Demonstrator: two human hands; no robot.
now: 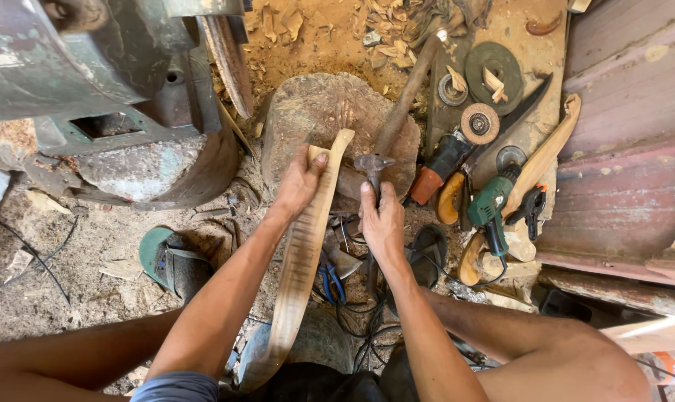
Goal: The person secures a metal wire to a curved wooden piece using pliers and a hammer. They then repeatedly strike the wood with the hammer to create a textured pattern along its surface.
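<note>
My left hand [299, 182] grips a long curved piece of carved pale wood [302, 253] near its upper end; the piece's tip rests against a round wooden chopping block [315, 112]. My right hand [381, 219] is closed around the handle of a small metal hammer [373, 165], whose head sits just right of the wood piece, above the block's near edge. A long wooden-handled tool [406, 93] lies across the block behind the hammer.
Two angle grinders [456, 145] [492, 205], grinding discs [494, 67], a machete-like blade and another carved wood piece [538, 160] lie right. A heavy metal machine [92, 82] stands left. Sandals [170, 260], cables, blue pliers [330, 283] and wood chips cover the dirt floor.
</note>
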